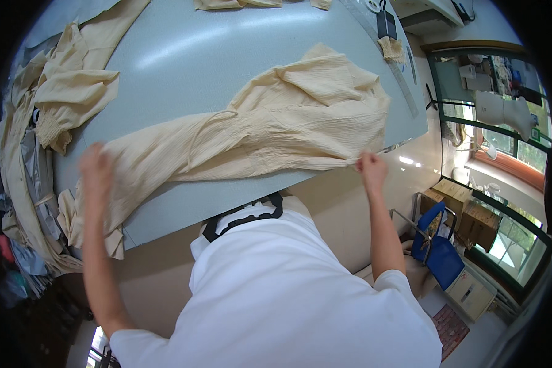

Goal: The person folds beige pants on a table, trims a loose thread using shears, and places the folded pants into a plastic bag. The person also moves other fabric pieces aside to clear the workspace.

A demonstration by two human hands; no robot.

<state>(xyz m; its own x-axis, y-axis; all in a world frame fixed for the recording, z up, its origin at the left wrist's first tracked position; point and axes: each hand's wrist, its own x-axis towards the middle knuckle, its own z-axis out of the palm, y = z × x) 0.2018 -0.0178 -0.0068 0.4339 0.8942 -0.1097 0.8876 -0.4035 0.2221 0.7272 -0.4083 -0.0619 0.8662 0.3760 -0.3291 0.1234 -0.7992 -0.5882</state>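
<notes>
Head view: right hand (372, 172), fingers clamped on cream garment (282, 138); left hand (96, 172) blurred, fingers' state cannot be told. Between them it lies rumpled; smoothing appears unfinished.

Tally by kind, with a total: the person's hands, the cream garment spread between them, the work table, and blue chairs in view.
Hands, left hand and right hand: 2
Cream garment between them: 1
Work table: 1
Blue chair: 1
Total: 5

bright | daylight from right windows (529, 158) | glare on tabletop (184, 55) | left grip (97, 168) blurred | fisheye edges bent
</notes>
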